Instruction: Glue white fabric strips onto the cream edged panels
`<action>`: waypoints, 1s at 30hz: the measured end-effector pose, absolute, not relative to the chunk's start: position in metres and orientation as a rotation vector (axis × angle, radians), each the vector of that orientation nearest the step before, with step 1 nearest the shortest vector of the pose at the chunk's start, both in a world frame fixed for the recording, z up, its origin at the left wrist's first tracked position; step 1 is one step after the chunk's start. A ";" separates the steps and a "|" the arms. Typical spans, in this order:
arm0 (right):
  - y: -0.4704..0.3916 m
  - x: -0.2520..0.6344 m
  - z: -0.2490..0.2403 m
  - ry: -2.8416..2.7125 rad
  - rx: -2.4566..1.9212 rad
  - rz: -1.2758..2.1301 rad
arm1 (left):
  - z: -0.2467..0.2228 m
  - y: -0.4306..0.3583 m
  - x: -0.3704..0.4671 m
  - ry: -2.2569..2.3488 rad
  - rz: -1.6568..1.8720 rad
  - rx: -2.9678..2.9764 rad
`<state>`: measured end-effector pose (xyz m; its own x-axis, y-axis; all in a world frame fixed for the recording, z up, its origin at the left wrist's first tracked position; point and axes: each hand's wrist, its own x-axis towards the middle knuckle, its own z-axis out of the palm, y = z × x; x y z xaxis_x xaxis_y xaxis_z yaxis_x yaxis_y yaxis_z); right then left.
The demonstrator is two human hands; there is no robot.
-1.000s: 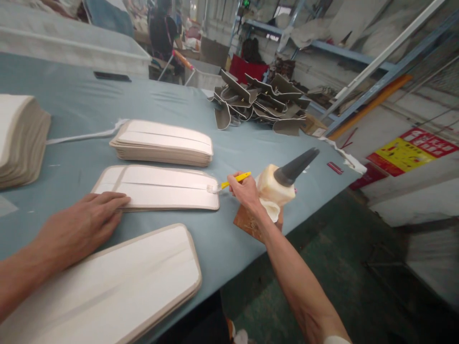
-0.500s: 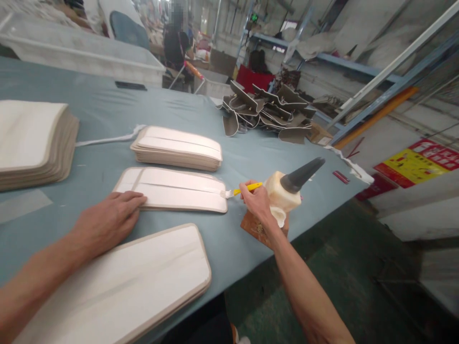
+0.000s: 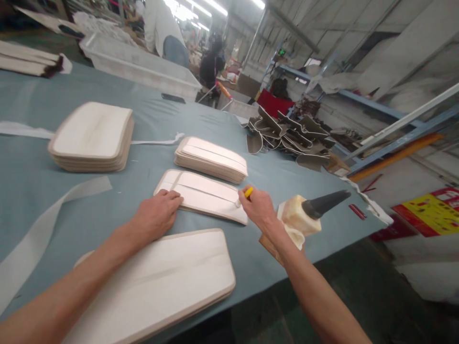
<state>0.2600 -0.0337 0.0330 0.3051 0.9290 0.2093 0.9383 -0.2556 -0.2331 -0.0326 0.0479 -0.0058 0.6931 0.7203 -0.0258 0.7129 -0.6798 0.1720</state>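
Note:
My left hand (image 3: 158,215) lies flat, palm down, on the near left edge of a pale panel (image 3: 211,193) with a slit line along it. My right hand (image 3: 258,206) is closed round a small brush with a yellow handle (image 3: 248,192); its white tip touches the panel's right end. Behind that panel sits a stack of similar narrow panels (image 3: 211,160). A larger stack of white panels (image 3: 172,282) lies nearer, partly under my left forearm. Right of my right hand stands a cream container with a dark cone-shaped top (image 3: 299,212).
At the left are a squarish panel stack (image 3: 93,134) and a white strip (image 3: 46,220). Dark flap pieces (image 3: 287,136) are heaped at the back right. A white bin (image 3: 139,64) and a phone-like dark object (image 3: 173,98) are at the back; people are beyond.
The view has shifted left, so things appear further right. My right hand has brought the brush onto the panel's right end and turned it more upright. My left hand stays on the panel.

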 end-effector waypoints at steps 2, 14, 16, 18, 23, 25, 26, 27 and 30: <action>-0.026 0.250 0.041 -1.571 -2.019 0.154 | -0.006 0.047 -0.033 1.161 0.085 2.724; 0.036 0.173 0.024 -1.240 -1.325 0.844 | -0.004 0.045 -0.035 1.166 0.082 2.687; 0.044 0.170 0.015 -1.161 -1.319 0.833 | -0.004 0.045 -0.035 1.165 0.078 2.689; 0.049 0.168 0.008 -1.095 -1.321 0.798 | -0.003 0.045 -0.035 1.163 0.077 2.692; 0.051 0.161 -0.005 -0.957 -1.388 0.702 | 0.000 0.044 -0.034 1.167 0.068 2.702; 0.050 0.160 -0.009 -0.995 -1.441 0.647 | 0.000 0.044 -0.034 1.170 0.053 2.708; 0.049 0.160 -0.011 -1.029 -1.476 0.608 | 0.000 0.044 -0.033 1.171 0.046 2.711; 0.048 0.160 -0.013 -1.064 -1.510 0.568 | 0.000 0.044 -0.033 1.171 0.039 2.715; 0.045 0.161 -0.016 -1.157 -1.586 0.486 | 0.000 0.045 -0.033 1.169 0.030 2.726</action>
